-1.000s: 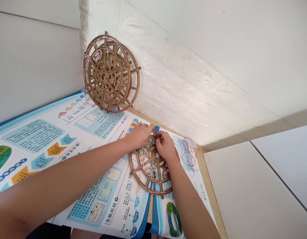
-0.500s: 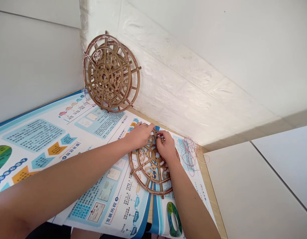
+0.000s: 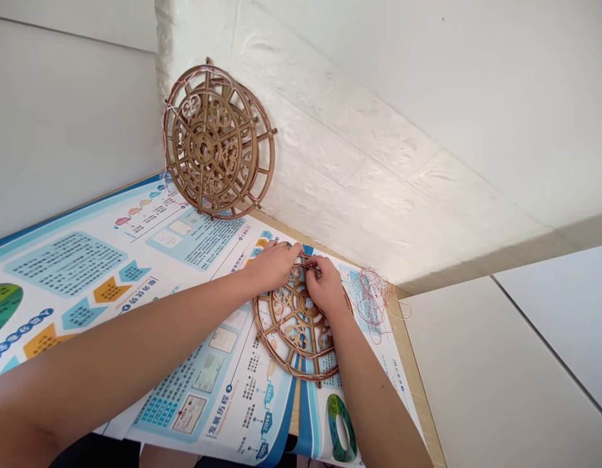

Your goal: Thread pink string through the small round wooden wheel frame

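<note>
The left hand (image 3: 273, 266) lies over the far rim of a flat wooden disc (image 3: 281, 341), fingers together and curled down, and it looks to be pressing rather than lifting, which would stop the fretwork sliding on the paper. The right hand (image 3: 326, 289) sits just beside it, bent over the disc's middle, with its fingertips drawn close together at the spokes. Whether those fingertips pinch a strand is too small to tell, because the hand's own back hides the contact.

The disc lies near the counter's right edge, on a printed poster (image 3: 198, 244) that covers the counter (image 3: 412, 377), and thin pink lines run across its frame. To its right, a loose tangle of red thread (image 3: 375, 305) lies apart from the hands, perhaps left there to stay clear of the work. Its strands are hard to follow against the print.

Farther left, a stacked wooden wheel (image 3: 216, 140) stands tilted against the textured wall (image 3: 359, 169), its lower rim on the counter, propped so it stays upright. Its back layers are hidden by the front one, and the disc's centre is covered by the hands
</note>
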`<state>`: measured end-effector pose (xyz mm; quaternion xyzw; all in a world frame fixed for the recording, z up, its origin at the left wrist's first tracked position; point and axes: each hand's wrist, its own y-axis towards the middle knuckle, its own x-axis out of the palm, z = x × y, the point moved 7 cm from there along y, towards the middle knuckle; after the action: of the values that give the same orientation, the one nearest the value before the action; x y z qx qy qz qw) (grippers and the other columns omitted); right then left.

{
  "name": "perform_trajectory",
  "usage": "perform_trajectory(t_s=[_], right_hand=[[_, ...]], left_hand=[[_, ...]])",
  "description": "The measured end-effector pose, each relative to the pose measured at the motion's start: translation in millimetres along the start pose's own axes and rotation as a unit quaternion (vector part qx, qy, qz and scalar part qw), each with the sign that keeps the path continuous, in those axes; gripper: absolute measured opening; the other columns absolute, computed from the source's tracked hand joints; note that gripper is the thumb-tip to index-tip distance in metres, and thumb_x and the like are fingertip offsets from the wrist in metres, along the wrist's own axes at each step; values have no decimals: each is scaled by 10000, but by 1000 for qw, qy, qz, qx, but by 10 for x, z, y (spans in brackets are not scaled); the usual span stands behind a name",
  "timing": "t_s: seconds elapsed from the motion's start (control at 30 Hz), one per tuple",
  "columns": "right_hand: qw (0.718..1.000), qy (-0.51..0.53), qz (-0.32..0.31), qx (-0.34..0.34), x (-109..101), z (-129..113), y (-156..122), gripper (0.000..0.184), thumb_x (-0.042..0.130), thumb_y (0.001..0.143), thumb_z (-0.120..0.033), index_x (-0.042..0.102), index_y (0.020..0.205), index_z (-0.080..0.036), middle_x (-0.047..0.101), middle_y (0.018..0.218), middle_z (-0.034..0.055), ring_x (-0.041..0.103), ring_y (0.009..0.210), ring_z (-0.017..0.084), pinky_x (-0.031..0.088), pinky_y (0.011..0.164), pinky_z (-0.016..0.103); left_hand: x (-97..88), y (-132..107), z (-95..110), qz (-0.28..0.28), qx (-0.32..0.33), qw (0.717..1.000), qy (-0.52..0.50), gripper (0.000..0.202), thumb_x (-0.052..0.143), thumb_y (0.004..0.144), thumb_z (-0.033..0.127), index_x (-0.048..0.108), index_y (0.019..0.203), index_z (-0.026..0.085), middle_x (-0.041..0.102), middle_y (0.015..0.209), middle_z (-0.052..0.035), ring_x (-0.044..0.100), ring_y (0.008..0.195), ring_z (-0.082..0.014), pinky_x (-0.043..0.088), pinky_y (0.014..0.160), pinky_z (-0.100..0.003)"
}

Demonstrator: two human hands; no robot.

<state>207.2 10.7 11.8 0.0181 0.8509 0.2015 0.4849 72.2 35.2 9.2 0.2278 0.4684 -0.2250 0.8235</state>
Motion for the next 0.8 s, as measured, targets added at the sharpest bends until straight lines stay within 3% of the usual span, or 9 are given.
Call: perform_trajectory(t_s=[0.63,0.8], right_hand=[[1000,6,-15,16,22,26,0,215,446,832,-203,618,959,-217,661,958,67,610,898,244,492,779,386],[1000,11,14,1,-16,6,2,223,447,837,-192,617,980,-212,668,995,74,610,941,247,495,821,394]], left_hand=[[-4,-3,-1,7,-1,1000,-3,350,445,885,88,498,1222,165,675,1048,-120,605,1073,-298,403,954,-416],[-33,-3,19,22,7,1000,-6,341,456,881,90,498,1211,163,676,1060,-123,602,1070,-296,402,960,-418]])
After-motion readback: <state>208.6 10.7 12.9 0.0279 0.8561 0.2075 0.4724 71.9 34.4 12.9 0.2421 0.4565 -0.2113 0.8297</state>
